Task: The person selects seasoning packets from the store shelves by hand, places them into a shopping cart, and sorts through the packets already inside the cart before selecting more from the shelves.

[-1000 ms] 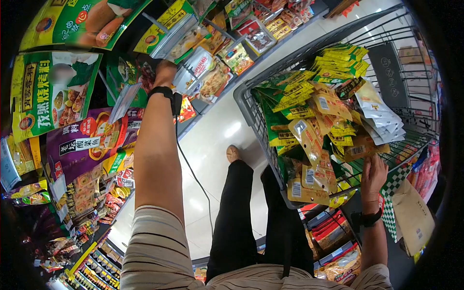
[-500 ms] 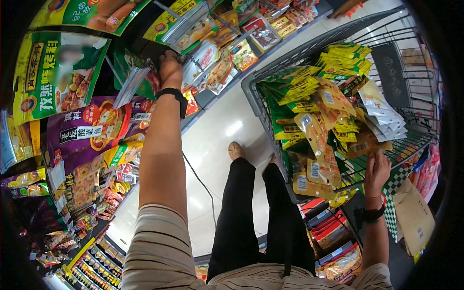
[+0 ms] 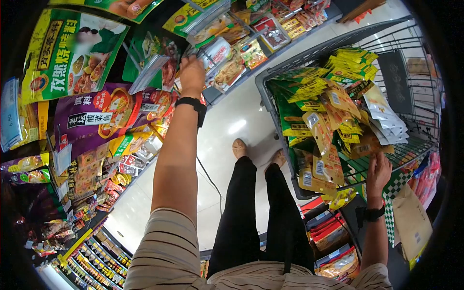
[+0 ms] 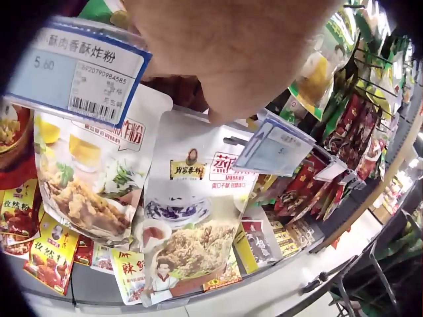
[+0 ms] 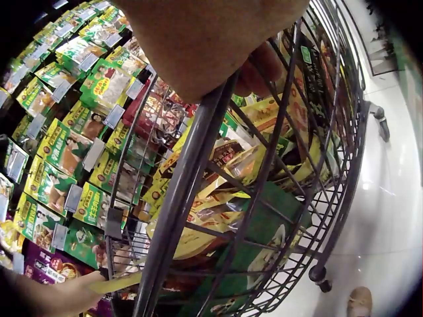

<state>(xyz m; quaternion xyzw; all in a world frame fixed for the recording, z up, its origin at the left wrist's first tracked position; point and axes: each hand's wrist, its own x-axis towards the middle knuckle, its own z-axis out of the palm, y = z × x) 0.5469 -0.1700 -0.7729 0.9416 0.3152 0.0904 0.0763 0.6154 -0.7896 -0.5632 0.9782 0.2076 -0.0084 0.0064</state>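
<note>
My left hand [image 3: 192,77] reaches to the shelf beside hanging white packets. In the left wrist view the same hand [image 4: 238,53] covers the top of a white packet with a bowl picture [image 4: 192,218], next to another white packet [image 4: 92,178]; its fingertips are hidden, so a grip cannot be made out. On the near edge of the cart [image 3: 300,186] lies my right hand [image 3: 378,173]. The right wrist view shows this hand [image 5: 218,43] gripping the grey rim [image 5: 192,172], fingers [image 5: 261,69] curled round it.
Yellow packets [image 3: 304,87], gold packets [image 3: 326,166] and silver-white packets [image 3: 382,108] lie in the cart. Price tag holders [image 3: 150,72] stick out near the left hand. A purple packet [image 3: 94,118] hangs on the left. My feet stand on the pale floor [image 3: 237,116].
My left hand has shifted right along the shelf, from beside the green packets toward the white ones. The shelf and cart have shifted right in the head view; the right hand stays at the cart's edge.
</note>
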